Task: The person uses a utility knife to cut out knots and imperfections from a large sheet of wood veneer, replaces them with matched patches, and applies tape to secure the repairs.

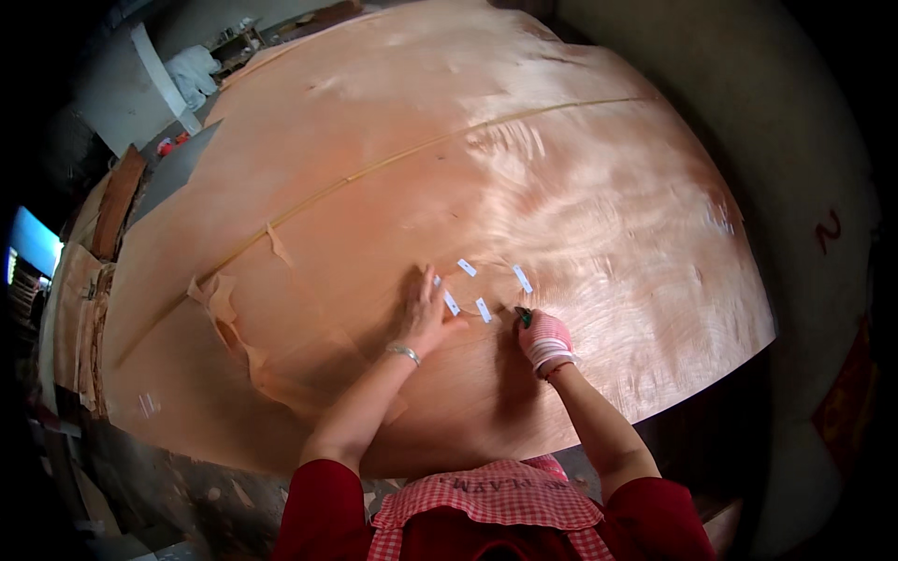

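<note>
A large thin sheet of reddish-brown wood veneer (374, 224) spreads out in front of me. My left hand (424, 316), bare with a bracelet at the wrist, lies on it with the fingers stretched out. My right hand (545, 340), in a pink-and-white knitted glove, is closed around a small tool with a green handle (524, 317); its tip is too small to make out. Between and ahead of my hands are several short white tape strips, one (484, 310) midway between them, one (522, 279) just beyond the tool, and one (451, 303) beside my left fingers.
A long thin stick (348, 178) lies across the veneer. Torn, curled veneer pieces (224, 313) lie to the left. Stacked veneer (89, 318) stands past the left edge. A wall (795, 187) rises on the right. Scraps litter the floor (215, 486) near my left side.
</note>
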Available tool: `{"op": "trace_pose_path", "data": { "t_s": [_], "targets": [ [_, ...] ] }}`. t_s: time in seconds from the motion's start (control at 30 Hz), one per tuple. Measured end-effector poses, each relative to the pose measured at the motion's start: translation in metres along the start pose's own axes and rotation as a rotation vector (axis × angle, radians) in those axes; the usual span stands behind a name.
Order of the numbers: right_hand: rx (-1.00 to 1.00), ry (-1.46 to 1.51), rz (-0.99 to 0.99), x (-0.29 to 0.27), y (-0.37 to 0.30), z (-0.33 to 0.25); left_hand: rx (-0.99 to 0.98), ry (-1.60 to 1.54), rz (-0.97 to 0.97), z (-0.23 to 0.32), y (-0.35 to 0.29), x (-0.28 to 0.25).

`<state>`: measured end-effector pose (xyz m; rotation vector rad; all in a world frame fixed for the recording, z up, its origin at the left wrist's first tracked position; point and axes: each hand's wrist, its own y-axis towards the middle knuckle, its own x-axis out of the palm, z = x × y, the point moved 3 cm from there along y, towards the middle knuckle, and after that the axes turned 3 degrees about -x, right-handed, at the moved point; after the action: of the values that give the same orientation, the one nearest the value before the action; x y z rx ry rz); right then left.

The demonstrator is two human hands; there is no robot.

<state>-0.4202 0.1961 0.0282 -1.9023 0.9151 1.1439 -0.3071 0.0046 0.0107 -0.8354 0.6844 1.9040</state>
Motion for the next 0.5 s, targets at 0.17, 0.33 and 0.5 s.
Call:
{"op": "trace_pose_path", "data": {
  "t_s": [0.17,0.33,0.5],
  "targets": [
    [-0.04,-0.005,0.058,0.005,0.001,0.01,0.342,0.043,-0.058,0.053,-0.096,-0.024],
    [-0.099,0.086,0.007,-0.013,0.001,-0.012,0.167,-0.174,0.112,0.016,-0.223,-0.104],
    [-0.59,0.79,-0.113,-0.076,-0.073,-0.172,-0.287,-0.383,0.779,-0.091,-0.33,-0.243]
  ]
}}
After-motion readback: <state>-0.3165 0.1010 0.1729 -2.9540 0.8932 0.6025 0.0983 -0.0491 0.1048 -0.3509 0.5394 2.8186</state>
